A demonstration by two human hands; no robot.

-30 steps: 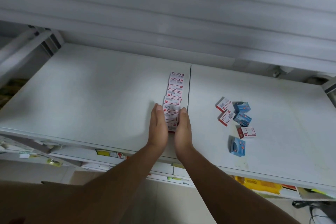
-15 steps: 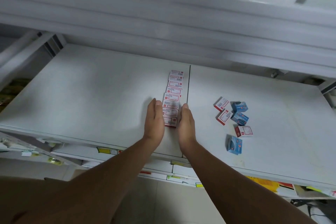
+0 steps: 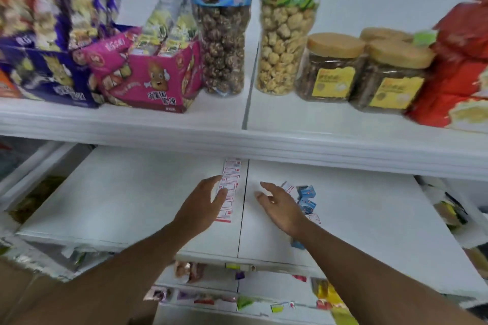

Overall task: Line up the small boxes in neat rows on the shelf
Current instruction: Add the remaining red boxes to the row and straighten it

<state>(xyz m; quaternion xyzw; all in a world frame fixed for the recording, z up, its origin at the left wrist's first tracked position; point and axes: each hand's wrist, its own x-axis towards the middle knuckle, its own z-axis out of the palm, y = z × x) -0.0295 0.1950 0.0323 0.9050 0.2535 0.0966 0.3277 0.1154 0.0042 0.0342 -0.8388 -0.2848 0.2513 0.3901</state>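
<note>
A straight row of small red-and-white boxes (image 3: 230,187) runs front to back on the white shelf (image 3: 132,203), just left of its middle seam. My left hand (image 3: 202,206) hovers at the row's left side, fingers apart, covering part of it. My right hand (image 3: 281,206) is open to the right of the seam, holding nothing. Behind it lie loose boxes: a red-and-white one (image 3: 288,188), blue ones (image 3: 306,197), another red-and-white one (image 3: 314,218). A blue box (image 3: 298,245) peeks out under my right forearm.
The shelf above holds snack boxes (image 3: 148,79), two tall popcorn tubs (image 3: 223,34), jars with tan lids (image 3: 332,68) and red bags (image 3: 459,71). Its front lip (image 3: 237,145) overhangs the back of the working shelf. Lower shelves with packets (image 3: 200,295) show below.
My hands have let go of the row and spread apart, the right one moving right toward the loose boxes. The camera has tilted up, showing the snack shelf above.
</note>
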